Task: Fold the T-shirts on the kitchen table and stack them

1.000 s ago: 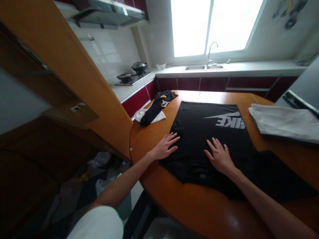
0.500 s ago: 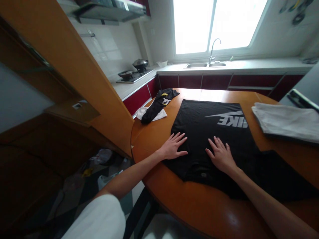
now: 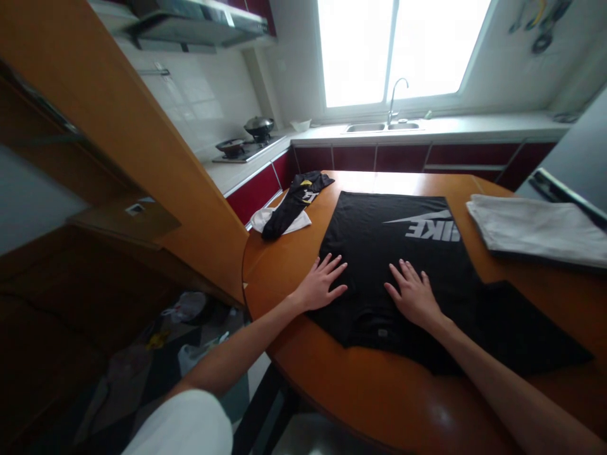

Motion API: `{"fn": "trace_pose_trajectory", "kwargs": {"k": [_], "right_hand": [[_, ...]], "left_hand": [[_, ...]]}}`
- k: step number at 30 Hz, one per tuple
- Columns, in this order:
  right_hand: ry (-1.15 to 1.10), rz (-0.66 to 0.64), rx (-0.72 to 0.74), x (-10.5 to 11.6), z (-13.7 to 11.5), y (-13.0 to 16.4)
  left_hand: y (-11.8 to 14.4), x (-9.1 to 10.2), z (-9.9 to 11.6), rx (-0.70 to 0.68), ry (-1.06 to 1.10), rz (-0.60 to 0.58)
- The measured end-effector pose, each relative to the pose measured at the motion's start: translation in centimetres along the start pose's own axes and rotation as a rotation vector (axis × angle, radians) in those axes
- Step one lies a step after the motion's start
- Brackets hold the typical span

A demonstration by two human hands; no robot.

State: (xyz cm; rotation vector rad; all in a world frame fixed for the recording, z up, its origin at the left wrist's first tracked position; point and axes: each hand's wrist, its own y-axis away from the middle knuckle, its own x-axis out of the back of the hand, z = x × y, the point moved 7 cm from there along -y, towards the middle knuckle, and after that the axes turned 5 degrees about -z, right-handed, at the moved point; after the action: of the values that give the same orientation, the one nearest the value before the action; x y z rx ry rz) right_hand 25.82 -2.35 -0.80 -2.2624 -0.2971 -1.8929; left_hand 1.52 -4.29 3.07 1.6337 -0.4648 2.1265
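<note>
The orange wooden counter [image 3: 379, 392] curves in front of me, and on it a black T-shirt [image 3: 393, 253] with a grey logo lies spread flat. A folded white cloth [image 3: 535, 230] sits at the far right, a crumpled black garment [image 3: 296, 202] at the far left. My right hand [image 3: 415, 297] presses flat on the shirt, fingers spread, gripping nothing. My left hand [image 3: 320, 284] lies open on its left edge.

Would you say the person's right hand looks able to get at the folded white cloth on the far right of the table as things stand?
Probably yes. The right hand lies flat and open on the black T-shirt, holding nothing, and only bare table lies between it and the folded white cloth. It would be a stretch to the right, though.
</note>
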Motion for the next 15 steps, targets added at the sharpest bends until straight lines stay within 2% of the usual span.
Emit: {"fn": "trace_pose_trajectory", "kwargs": {"k": [4,8,10,15], "right_hand": [[-0.022,-0.008,0.002,0.1,-0.1,-0.1],[-0.035,-0.009,-0.005,0.2,-0.2,-0.1],[-0.042,-0.012,-0.008,0.3,-0.3,-0.1],[-0.068,-0.018,-0.003,0.7,-0.5,-0.2]], "left_hand": [[-1.2,1.6,1.2,-0.004,0.009,0.079],[-3.8,2.4,2.9,-0.031,0.028,0.119],[-5.2,1.9,3.3,-0.028,0.026,0.112],[-7.2,-1.4,2.9,0.027,-0.003,0.080]]}}
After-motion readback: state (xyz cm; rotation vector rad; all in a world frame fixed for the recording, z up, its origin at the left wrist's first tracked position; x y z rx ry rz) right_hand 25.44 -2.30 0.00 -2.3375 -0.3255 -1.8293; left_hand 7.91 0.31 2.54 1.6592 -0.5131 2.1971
